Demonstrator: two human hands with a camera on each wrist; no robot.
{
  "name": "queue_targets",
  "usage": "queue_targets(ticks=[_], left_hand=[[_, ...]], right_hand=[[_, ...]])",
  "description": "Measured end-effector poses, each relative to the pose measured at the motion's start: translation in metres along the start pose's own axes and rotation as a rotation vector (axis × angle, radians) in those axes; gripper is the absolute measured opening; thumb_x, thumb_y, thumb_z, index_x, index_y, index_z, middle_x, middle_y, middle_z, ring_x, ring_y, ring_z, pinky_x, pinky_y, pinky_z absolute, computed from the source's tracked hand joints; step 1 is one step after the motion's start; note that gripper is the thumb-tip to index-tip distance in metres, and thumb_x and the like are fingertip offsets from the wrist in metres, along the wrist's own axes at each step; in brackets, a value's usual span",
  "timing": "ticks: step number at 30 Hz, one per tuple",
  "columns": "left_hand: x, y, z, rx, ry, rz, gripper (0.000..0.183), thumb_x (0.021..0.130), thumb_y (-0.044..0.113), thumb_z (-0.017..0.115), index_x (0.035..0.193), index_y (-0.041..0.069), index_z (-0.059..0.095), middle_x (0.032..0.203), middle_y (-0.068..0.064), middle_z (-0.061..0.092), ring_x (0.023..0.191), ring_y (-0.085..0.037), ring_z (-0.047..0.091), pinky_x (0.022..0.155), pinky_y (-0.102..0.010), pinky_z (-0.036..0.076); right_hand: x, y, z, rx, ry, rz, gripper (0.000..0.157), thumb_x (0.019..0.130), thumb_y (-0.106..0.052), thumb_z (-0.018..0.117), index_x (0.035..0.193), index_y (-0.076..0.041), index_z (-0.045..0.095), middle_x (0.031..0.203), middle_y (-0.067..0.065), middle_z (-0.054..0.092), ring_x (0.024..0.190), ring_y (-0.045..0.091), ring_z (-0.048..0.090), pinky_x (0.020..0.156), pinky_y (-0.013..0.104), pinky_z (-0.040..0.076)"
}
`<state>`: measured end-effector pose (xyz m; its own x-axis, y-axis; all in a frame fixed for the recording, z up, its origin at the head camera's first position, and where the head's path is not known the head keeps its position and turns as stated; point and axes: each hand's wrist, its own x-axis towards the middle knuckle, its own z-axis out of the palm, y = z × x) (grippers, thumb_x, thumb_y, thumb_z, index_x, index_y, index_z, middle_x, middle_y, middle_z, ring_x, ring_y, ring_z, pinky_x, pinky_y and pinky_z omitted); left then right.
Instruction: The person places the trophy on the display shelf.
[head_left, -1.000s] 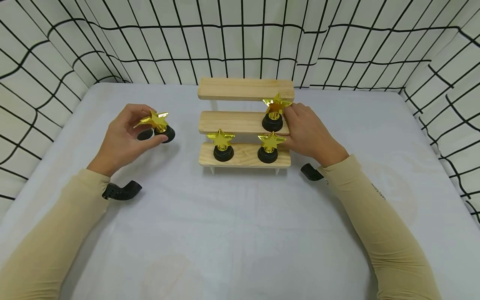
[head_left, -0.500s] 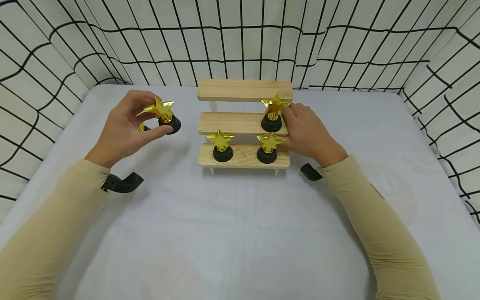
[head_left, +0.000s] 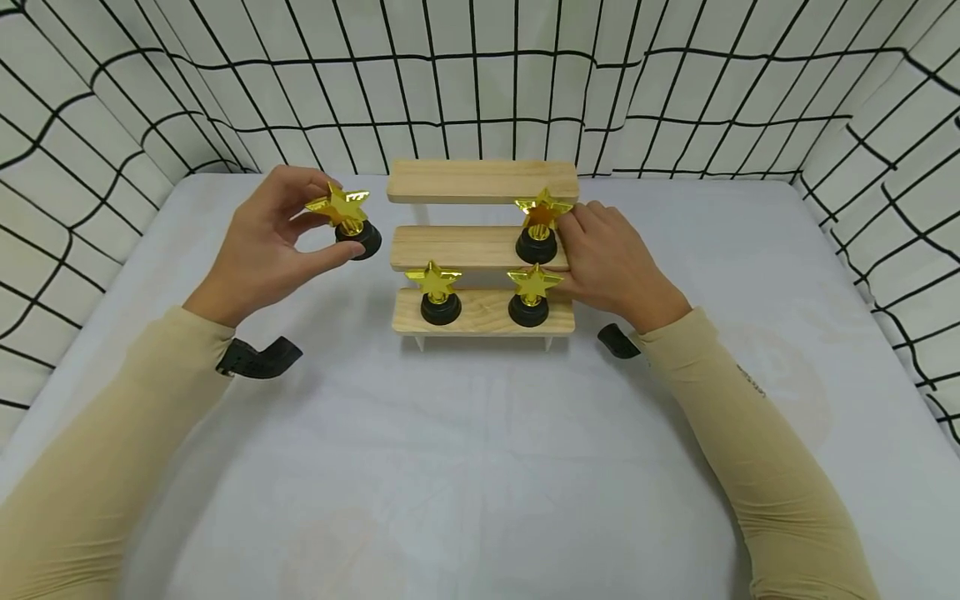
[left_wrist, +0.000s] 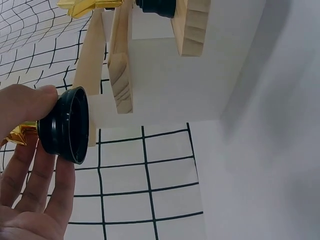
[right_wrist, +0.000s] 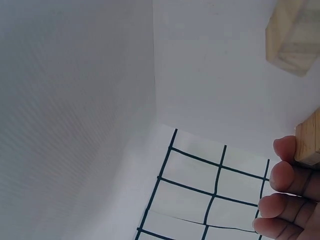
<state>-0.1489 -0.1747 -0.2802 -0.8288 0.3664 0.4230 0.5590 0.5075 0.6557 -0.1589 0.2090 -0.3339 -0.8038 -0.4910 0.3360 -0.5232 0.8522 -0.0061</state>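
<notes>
My left hand (head_left: 258,242) holds a gold star trophy (head_left: 350,221) by its round black base, off the table and left of a three-tier wooden shelf (head_left: 465,247). In the left wrist view, the underside of that black base (left_wrist: 77,125) is seen, with thumb and fingers around it. My right hand (head_left: 615,262) grips the right end of the middle board, beside a star trophy (head_left: 537,242) standing on it. Two more star trophies, one left (head_left: 440,304) and one right (head_left: 529,308), stand on the lowest board. The top board (head_left: 483,182) bears none.
A white cloth (head_left: 450,467) covers the table. Black wire grid panels (head_left: 480,83) stand behind and at both sides. Black wrist straps (head_left: 258,358) are at both sleeves.
My left hand has lifted its trophy and carried it up and rightward, nearer the shelf. A second small trophy glimpsed behind that hand is no longer visible. My right hand stays at the shelf.
</notes>
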Motion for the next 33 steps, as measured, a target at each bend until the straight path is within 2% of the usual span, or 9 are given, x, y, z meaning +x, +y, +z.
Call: queue_targets(ticks=[6,13,18,20,22,25,27,30,33], left_hand=[[0.007,0.002,0.007,-0.046,-0.013,0.03,0.066,0.076,-0.015,0.083,0.131,-0.004,0.049,0.123,0.018,0.054,0.108,-0.003,0.063,0.103,-0.009,0.053],[0.014,0.006,0.014,-0.087,-0.018,0.024,0.068,0.077,-0.014,0.082,0.134,-0.002,0.048,0.123,0.013,0.057,0.109,-0.005,0.064,0.103,-0.011,0.054],[0.019,0.009,0.021,-0.114,-0.025,0.029,0.066,0.077,-0.014,0.082,0.133,-0.003,0.049,0.122,0.014,0.057,0.109,-0.007,0.064,0.102,-0.012,0.055],[0.021,0.009,0.023,-0.127,-0.031,0.028,0.066,0.077,-0.013,0.082,0.133,-0.002,0.048,0.122,0.014,0.057,0.109,-0.008,0.064,0.102,-0.012,0.055],[0.022,0.009,0.025,-0.14,-0.039,0.026,0.065,0.078,-0.013,0.082,0.132,-0.002,0.048,0.123,0.013,0.057,0.11,-0.008,0.064,0.102,-0.013,0.055],[0.024,0.009,0.029,-0.158,-0.05,0.025,0.064,0.078,-0.013,0.082,0.131,-0.002,0.048,0.123,0.012,0.057,0.111,-0.008,0.064,0.102,-0.013,0.056],[0.025,0.009,0.031,-0.171,-0.056,0.029,0.064,0.078,-0.013,0.081,0.131,-0.002,0.048,0.122,0.011,0.057,0.111,-0.008,0.064,0.103,-0.014,0.056],[0.027,0.009,0.036,-0.193,-0.064,0.038,0.065,0.078,-0.014,0.081,0.132,-0.003,0.048,0.121,0.01,0.057,0.111,-0.008,0.064,0.102,-0.015,0.056],[0.028,0.008,0.041,-0.205,-0.07,0.045,0.066,0.078,-0.013,0.082,0.133,-0.002,0.048,0.12,0.011,0.057,0.11,-0.008,0.064,0.102,-0.015,0.057]], right_hand=[[0.0,0.0,0.0,-0.015,-0.017,0.009,0.072,0.085,-0.07,0.068,0.1,0.0,0.059,0.09,0.013,0.059,0.082,0.029,0.051,0.07,0.041,0.044],[0.001,-0.001,0.001,-0.019,-0.025,0.014,0.074,0.086,-0.072,0.066,0.101,0.0,0.061,0.092,0.013,0.06,0.085,0.03,0.053,0.072,0.042,0.046],[0.001,0.0,0.001,-0.015,-0.021,0.008,0.074,0.086,-0.073,0.065,0.101,0.0,0.06,0.092,0.013,0.06,0.084,0.03,0.052,0.072,0.042,0.046],[0.0,0.001,0.002,-0.01,-0.009,-0.001,0.084,0.088,-0.083,0.053,0.101,0.0,0.06,0.091,0.013,0.059,0.083,0.03,0.052,0.071,0.042,0.046],[0.0,0.002,0.002,-0.003,0.006,-0.01,0.095,0.087,-0.091,0.035,0.101,0.0,0.06,0.09,0.013,0.059,0.083,0.031,0.053,0.072,0.043,0.047],[0.0,0.002,0.003,0.007,0.016,-0.02,0.108,0.081,-0.094,0.01,0.1,0.0,0.06,0.089,0.013,0.058,0.083,0.031,0.053,0.072,0.043,0.048],[0.0,0.003,0.003,0.011,0.015,-0.019,0.106,0.083,-0.094,0.014,0.1,0.0,0.06,0.089,0.013,0.058,0.083,0.032,0.053,0.073,0.044,0.048],[0.0,0.003,0.002,0.011,0.008,-0.015,0.091,0.089,-0.088,0.04,0.101,0.0,0.06,0.089,0.013,0.059,0.084,0.032,0.054,0.074,0.044,0.048],[0.001,0.003,0.002,0.012,-0.007,-0.001,0.075,0.088,-0.074,0.063,0.102,-0.001,0.06,0.09,0.013,0.059,0.085,0.031,0.054,0.074,0.043,0.048]])
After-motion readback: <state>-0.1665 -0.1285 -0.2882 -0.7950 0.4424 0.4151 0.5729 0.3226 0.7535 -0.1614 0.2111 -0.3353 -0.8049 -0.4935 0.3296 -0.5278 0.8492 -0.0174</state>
